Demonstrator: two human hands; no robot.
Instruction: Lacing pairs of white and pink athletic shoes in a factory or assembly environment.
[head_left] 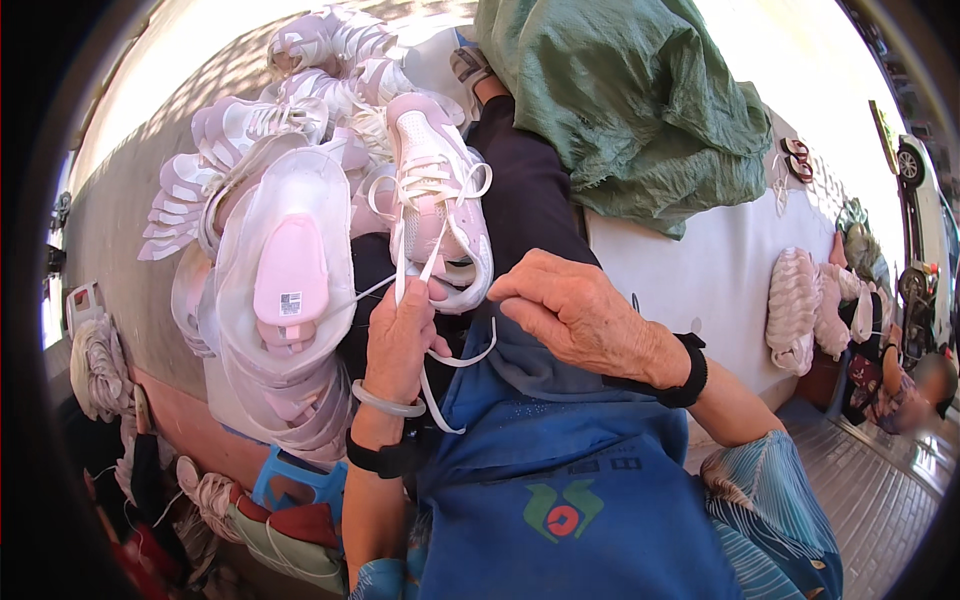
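Observation:
A pink and white sneaker [410,125] rests on my lap, toe pointing away, its white shoelace [428,188] threaded across the tongue. My left hand [398,335] is closed at the heel end, gripping the shoelace; both strands run down from the eyelets to its fingers and loose ends curl below. Just right of the shoe's heel, my right hand [575,310] is closed with its fingers curled. Whether anything lies in its fingertips is hidden. Left of the sneaker sits a stack of nested pale shoe parts, the top one with a pink insole [290,265] bearing a small label.
Several pink and white shoe uppers [250,125] are heaped beyond the stack. A green cloth sack [640,110] lies at the far right of my lap. A blue plastic stool [300,485] stands at lower left. On the right are bundled shoe parts [793,310], sandals [797,160] and another person [900,390].

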